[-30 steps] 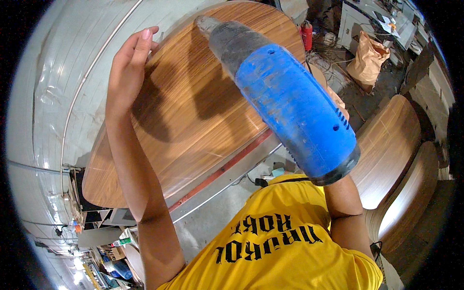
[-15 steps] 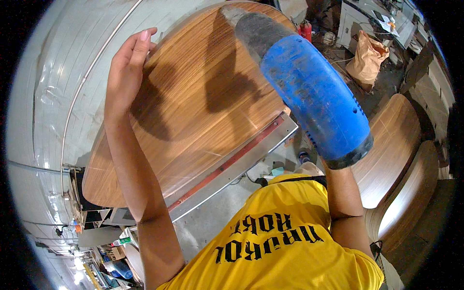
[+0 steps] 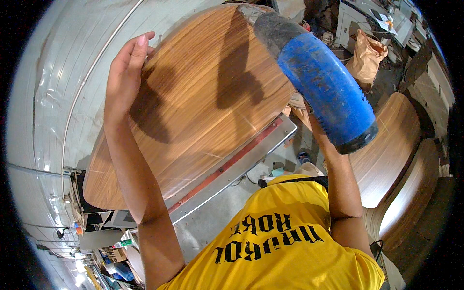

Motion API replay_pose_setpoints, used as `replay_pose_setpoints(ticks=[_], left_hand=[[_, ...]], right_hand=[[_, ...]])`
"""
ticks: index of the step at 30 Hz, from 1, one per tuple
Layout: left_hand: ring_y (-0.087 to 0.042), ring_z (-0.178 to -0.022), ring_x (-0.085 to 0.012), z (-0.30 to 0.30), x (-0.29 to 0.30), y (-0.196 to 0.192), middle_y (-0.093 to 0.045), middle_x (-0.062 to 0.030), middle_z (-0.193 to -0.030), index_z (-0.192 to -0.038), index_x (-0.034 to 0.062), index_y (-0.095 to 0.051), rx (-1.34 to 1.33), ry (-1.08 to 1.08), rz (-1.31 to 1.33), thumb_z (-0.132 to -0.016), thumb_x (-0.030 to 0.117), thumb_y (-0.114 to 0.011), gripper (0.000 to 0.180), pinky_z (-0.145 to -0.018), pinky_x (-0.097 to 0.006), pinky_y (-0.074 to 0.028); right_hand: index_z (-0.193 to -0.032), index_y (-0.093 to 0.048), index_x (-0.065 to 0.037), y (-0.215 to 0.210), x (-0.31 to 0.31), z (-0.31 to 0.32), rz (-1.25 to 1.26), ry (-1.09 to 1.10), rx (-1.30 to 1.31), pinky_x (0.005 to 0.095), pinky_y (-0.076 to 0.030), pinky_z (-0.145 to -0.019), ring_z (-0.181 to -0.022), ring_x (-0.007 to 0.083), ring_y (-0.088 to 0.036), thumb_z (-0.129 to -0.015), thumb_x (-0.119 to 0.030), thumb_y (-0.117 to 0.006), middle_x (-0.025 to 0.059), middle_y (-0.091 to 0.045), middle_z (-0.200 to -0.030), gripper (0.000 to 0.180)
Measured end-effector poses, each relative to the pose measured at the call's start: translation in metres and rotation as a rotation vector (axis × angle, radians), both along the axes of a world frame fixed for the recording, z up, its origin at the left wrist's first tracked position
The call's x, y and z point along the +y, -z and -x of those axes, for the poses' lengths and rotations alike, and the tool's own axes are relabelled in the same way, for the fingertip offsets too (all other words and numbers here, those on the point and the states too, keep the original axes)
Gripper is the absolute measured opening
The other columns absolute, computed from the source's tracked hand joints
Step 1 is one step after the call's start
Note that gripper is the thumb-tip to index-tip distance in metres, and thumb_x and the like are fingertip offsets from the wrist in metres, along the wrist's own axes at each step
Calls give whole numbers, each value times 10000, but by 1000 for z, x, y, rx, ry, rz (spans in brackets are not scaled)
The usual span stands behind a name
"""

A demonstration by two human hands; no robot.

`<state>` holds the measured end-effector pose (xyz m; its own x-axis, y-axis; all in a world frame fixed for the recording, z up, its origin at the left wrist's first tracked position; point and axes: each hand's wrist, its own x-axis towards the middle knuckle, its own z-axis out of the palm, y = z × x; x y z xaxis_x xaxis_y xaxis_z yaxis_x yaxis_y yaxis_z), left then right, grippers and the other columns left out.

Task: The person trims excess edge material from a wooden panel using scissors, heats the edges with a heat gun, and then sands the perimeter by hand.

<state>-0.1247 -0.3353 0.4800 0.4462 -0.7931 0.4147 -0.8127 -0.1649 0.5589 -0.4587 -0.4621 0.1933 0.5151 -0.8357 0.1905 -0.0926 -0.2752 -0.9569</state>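
The heat gun (image 3: 328,87) — above the right hand (image 3: 303,116), which grips it, fingers mostly hidden — has shifted farther from the left hand (image 3: 124,79) than one second ago. Left hand: nearly unchanged, loosely open, fingers slightly bent, beside the board (image 3: 193,121); contact cannot be told.

**Blue tool (image 3: 323,79) screens the grip**

Its handle and most of the right hand (image 3: 315,126) are hidden behind its body. Whether the left hand (image 3: 123,84) touches the wooden board (image 3: 193,111) is unclear. Lower-left clutter (image 3: 118,271) is too small to tell; the lower edge crops the yellow shirt (image 3: 280,208).
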Motion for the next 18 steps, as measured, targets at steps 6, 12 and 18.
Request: replay_pose_setpoints(ticks=[6, 12, 18], left_hand=[[-551, -1029, -145, 7, 3, -4, -617, -47, -1019, -1324, 36, -674, 57, 29, -2, -1061, 540, -539, 584, -996, -276, -403], [-552, -1035, -143, 8, 4, -2, -619, -46, -1024, -1321, 44, -678, 103, 32, 13, -1065, 522, -545, 559, -1000, -277, -405], [-559, -1062, -147, 6, 4, -1, -625, -48, -1047, -1320, 51, -682, 116, 34, 17, -1068, 508, -547, 539, -1017, -285, -406]], right_hand=[[-1543, -368, -212, -3, 4, -4, -360, -187, -538, 443, -489, -1067, -1321, 336, -519, -1028, -504, -518, 130, -470, -1497, 611], [-1425, -427, -177, -19, 11, -9, -182, -125, -472, 430, -489, -960, -1172, 327, -541, -980, -440, -558, 127, -489, -1330, 533], [-1307, -487, -143, -51, 24, -22, 122, -38, -367, 416, -488, -852, -1023, 318, -563, -932, -377, -598, 124, -508, -1163, 455]])
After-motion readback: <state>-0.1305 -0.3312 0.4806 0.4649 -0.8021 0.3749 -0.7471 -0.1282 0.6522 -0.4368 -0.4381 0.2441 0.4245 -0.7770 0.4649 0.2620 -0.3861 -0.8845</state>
